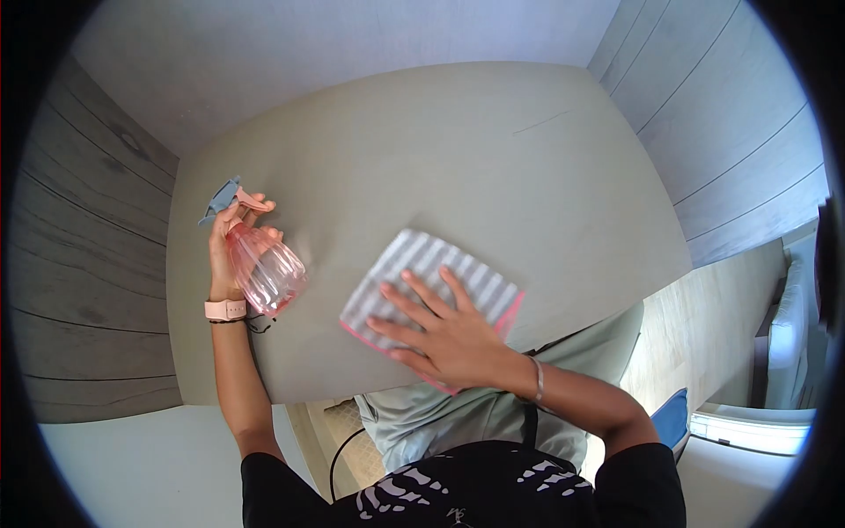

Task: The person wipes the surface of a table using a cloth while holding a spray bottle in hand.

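At the left, my left hand point(222, 242) is wrapped round the neck of a pink see-through spray bottle point(271, 271) with a grey-blue and pink trigger head. The bottle leans, its base towards my lower right. My right hand point(449, 334) lies flat with fingers spread on a grey-and-white striped cloth point(422, 257) with pink edges. The cloth is spread on the beige-grey tabletop point(414, 150) close to its front edge. Part of the cloth is hidden under my palm.
Grey wood-look panels stand at the left point(97, 238) and the right point(704, 123), with a pale wall point(352, 44) behind the tabletop. A thin dark line point(541, 122) marks the tabletop's far right. A black cable point(334, 462) hangs below the front edge.
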The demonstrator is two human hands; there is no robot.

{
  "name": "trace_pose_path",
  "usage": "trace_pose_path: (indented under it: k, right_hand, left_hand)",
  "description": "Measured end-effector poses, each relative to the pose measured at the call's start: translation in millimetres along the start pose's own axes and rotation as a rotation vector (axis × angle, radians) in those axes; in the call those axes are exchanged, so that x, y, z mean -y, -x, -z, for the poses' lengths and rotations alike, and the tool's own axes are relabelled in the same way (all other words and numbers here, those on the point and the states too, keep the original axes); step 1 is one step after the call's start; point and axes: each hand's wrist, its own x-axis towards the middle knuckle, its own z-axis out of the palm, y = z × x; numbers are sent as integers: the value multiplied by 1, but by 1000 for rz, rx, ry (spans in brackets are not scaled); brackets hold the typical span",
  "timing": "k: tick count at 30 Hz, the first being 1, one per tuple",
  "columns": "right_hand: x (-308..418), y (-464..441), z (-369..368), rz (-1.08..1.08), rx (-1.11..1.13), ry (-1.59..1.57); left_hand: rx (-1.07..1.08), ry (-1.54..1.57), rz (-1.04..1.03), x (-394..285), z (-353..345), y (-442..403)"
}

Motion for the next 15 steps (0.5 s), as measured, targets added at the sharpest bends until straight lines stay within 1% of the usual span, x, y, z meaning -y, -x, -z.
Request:
trace_pose_path:
  k: [2, 4, 6, 8, 12, 13, 15]
  right_hand:
    - [-7, 25, 11, 3, 25, -43]
    - [-22, 48, 26, -126, 61, 20]
    - [-46, 66, 42, -280, 74, 89]
    - [-78, 84, 55, -444, 14, 182]
    - [-166, 122, 64, -811, -152, 325]
    - [-174, 115, 62, -814, -152, 327]
    - [-185, 105, 58, -1087, -206, 380]
  left_hand:
    - [19, -6, -8, 3, -2, 0]
    - [39, -7, -2, 4, -5, -1]
    - [60, -8, 4, 3, -8, -2]
    - [92, -35, -15, 3, -9, -2]
    - [85, -42, 16, 5, -10, 1]
    - [108, -43, 16, 4, -10, 0]
    - [135, -43, 17, 4, -10, -3]
